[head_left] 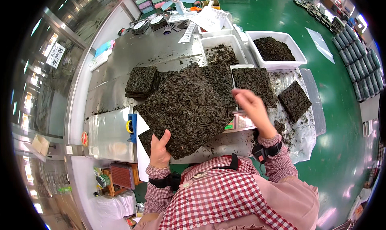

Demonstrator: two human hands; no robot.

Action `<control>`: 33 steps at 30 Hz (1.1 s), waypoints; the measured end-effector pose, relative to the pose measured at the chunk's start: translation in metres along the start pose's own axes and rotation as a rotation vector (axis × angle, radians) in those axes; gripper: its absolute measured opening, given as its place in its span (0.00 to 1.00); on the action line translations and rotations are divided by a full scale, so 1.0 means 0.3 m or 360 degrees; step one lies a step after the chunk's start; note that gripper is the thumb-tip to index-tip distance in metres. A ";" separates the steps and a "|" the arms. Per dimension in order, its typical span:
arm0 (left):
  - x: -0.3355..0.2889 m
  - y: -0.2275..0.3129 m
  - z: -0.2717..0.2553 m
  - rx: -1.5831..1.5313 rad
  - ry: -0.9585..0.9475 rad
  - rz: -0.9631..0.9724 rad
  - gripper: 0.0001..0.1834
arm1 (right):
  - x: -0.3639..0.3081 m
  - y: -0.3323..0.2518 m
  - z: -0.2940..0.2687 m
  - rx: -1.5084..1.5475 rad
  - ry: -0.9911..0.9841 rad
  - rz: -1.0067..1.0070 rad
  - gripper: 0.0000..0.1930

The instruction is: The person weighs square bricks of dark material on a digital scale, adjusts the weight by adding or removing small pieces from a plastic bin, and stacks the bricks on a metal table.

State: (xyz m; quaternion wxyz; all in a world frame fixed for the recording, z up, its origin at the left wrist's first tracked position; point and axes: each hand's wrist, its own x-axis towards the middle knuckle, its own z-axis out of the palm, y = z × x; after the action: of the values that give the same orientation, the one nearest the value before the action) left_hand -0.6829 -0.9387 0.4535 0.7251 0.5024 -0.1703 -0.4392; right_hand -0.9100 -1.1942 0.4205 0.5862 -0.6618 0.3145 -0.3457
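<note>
A large dark sheet of dried seaweed [189, 105] is tilted up in front of me. My left hand [160, 150] grips its lower left corner, thumb on top and fingers hidden beneath. My right hand [252, 106] is off the sheet's right side, fingers stretched out and slightly blurred, with nothing visible in them. It hovers over a scale [242, 121] with a lit display, partly covered by the sheet. Beyond that hand lies a square seaweed block [255, 85], and another block [295, 101] rests farther right. A stack of seaweed squares [141, 80] stands behind the sheet.
At the back right is a white tub [299, 61] of loose seaweed, beside a second white tub [240, 49] with scraps. A blue tape dispenser [132, 127] and clear plastic bags [110, 135] are at left. A small fan [177, 0] stands at the far end of the metal table [116, 65].
</note>
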 end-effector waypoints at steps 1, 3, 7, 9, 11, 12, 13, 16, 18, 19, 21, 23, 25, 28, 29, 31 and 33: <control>0.004 -0.006 0.000 0.0050 -0.0005 0.0003 0.27 | -0.023 -0.045 0.048 0.0129 -0.0227 -0.0020 0.19; 0.012 -0.014 -0.004 0.0207 -0.0026 0.0014 0.26 | -0.059 -0.112 0.104 0.0052 -0.0225 -0.0032 0.20; 0.019 -0.013 -0.005 0.0312 0.0100 0.0034 0.27 | -0.072 -0.176 0.063 0.0529 0.0001 0.0187 0.18; 0.035 -0.009 0.004 -0.0015 0.0344 -0.0160 0.29 | -0.086 -0.186 0.040 0.0711 0.0083 0.0075 0.17; 0.047 -0.004 0.018 -0.0031 0.0296 -0.0123 0.27 | -0.105 -0.191 0.024 0.0715 0.0130 0.0010 0.18; 0.051 -0.002 0.026 -0.0055 0.0274 -0.0105 0.26 | -0.112 -0.191 0.024 0.0707 0.0159 0.0046 0.19; 0.055 0.001 0.036 -0.0117 0.0229 -0.0099 0.27 | -0.112 -0.189 0.031 0.0697 0.0154 0.0085 0.20; 0.049 0.002 0.074 -0.0313 0.0062 -0.0073 0.27 | -0.081 -0.177 0.071 0.0644 0.0092 0.0215 0.22; 0.049 0.007 0.101 0.0041 -0.0004 0.0055 0.25 | -0.039 -0.173 0.109 0.0539 0.0058 0.0287 0.23; 0.054 0.009 0.114 0.0187 -0.0045 0.0134 0.25 | -0.017 -0.175 0.135 0.0325 0.0062 0.0245 0.23; 0.066 0.008 0.143 0.0095 0.0052 0.0050 0.19 | -0.002 -0.188 0.197 -0.0879 0.0510 -0.0803 0.23; 0.086 0.006 0.169 -0.0060 0.0132 0.0127 0.17 | -0.035 -0.219 0.239 -0.0903 0.0405 -0.0925 0.16; 0.097 0.010 0.182 0.0215 0.0150 0.0375 0.18 | -0.086 -0.247 0.301 -0.0846 0.0046 -0.1090 0.13; 0.116 -0.014 0.216 -0.0036 0.0247 0.0528 0.17 | -0.116 -0.259 0.390 -0.0864 0.0044 -0.1099 0.12; 0.119 -0.021 0.225 -0.0002 0.0302 0.0603 0.17 | -0.111 -0.256 0.410 -0.0869 0.0124 -0.1149 0.11; 0.120 -0.040 0.240 0.0081 0.0379 0.0771 0.17 | -0.098 -0.240 0.436 -0.0913 0.0217 -0.1233 0.10; 0.118 -0.053 0.242 0.0244 0.0474 0.0770 0.16 | -0.086 -0.224 0.455 -0.0900 0.0225 -0.1231 0.09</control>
State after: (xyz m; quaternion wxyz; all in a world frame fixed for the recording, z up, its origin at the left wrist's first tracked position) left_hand -0.7205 -1.0111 0.4643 0.7858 0.5593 -0.2094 -0.1608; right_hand -0.8110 -1.0891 0.4749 0.1890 -0.8384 0.1662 -0.4834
